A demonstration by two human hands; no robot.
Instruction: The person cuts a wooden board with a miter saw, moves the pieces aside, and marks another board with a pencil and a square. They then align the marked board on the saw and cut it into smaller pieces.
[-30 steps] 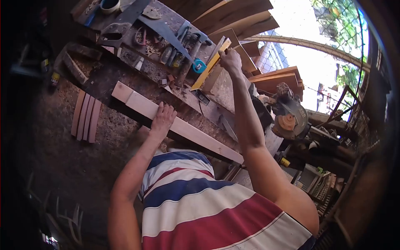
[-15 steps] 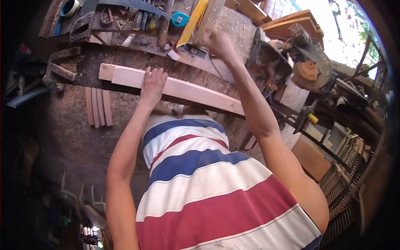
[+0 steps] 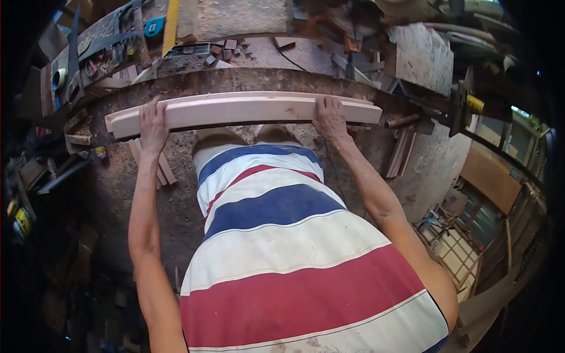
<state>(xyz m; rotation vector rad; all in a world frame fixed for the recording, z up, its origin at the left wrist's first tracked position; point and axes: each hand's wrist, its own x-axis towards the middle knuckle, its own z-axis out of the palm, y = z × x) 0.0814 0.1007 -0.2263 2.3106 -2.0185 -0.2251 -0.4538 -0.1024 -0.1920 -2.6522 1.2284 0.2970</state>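
Two long, pale wooden boards (image 3: 241,112) lie side by side along the front edge of the workbench (image 3: 235,78), the nearer one showing a small knot toward its right. My left hand (image 3: 153,125) is closed over the boards close to their left end, fingers hooked across the top. Toward the right end, my right hand (image 3: 331,122) grips them the same way, its fingertips over the upper edge. Both thumbs are mostly hidden.
Small wood offcuts (image 3: 220,53) and a yellow level (image 3: 171,26) lie farther back on the bench. A blue tape measure (image 3: 155,26) and handsaws (image 3: 109,45) sit at the back left. Thin wooden strips (image 3: 401,153) stand below at the right.
My right hand has come down from above the bench onto the boards. My left hand now holds nearer their left end. The view has turned to the right.
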